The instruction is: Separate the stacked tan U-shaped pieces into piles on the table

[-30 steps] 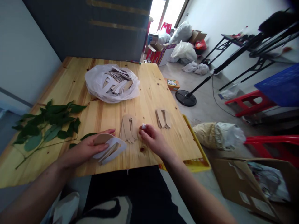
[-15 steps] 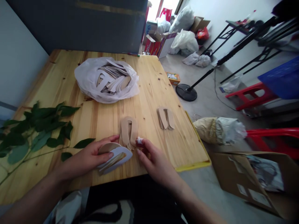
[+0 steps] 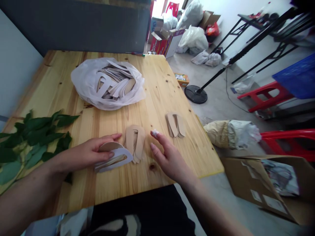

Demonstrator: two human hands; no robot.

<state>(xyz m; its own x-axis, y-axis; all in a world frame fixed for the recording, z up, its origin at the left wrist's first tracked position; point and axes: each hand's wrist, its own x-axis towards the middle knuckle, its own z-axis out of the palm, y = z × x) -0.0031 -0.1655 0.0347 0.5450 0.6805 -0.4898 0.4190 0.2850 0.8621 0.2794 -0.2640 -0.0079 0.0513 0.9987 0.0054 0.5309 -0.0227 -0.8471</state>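
Observation:
My left hand (image 3: pixel 98 152) grips several U-shaped cardboard pieces (image 3: pixel 120 156), white on the upper face, thumb on top and fingers beneath. Just right of them a stack of tan U-shaped cardboard pieces (image 3: pixel 140 139) lies on the wooden table (image 3: pixel 157 88). My right hand (image 3: pixel 166 150) hovers to the right of that stack, fingers apart and holding nothing; a white wrapping covers one fingertip. Farther right lies a second, smaller stack of the same tan pieces (image 3: pixel 180 126).
A white plastic bag (image 3: pixel 83 85) full of similar cutouts stands at the table's back. Green leafy branches (image 3: pixel 36 134) lie at left. Beyond the right edge are a black stand base (image 3: pixel 196 94), an open cardboard box (image 3: pixel 242 177) and a red stool (image 3: pixel 287 142).
My right hand has drawn away from the near tan stack and moved up and right. My left hand has shifted left with its cardboard pieces, and the view has tilted slightly.

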